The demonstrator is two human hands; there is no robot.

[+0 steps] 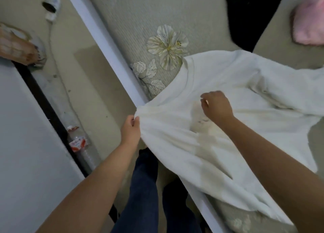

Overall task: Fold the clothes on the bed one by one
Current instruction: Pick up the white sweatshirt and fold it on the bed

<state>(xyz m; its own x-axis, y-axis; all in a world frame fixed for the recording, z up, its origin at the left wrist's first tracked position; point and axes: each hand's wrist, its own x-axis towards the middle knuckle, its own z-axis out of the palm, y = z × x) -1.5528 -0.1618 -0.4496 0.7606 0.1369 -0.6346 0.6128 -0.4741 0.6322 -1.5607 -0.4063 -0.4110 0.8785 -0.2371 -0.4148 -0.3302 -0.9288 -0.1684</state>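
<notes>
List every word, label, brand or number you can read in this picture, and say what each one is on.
No text can be read.
Plastic bottle on the floor: it has a red and white label, but the print is too blurred to read.
White shirt on the bed: a faint mark near the chest, not legible as text.
White power strip: no readable marking.

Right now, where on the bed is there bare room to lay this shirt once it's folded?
Bare bedspread lies beyond the shirt, between the white bed edge and the black garment. A thin strip separates the black garment from the pink item. The near side is crowded: the shirt overhangs the edge, left hand gripping it, right hand above it.
</notes>
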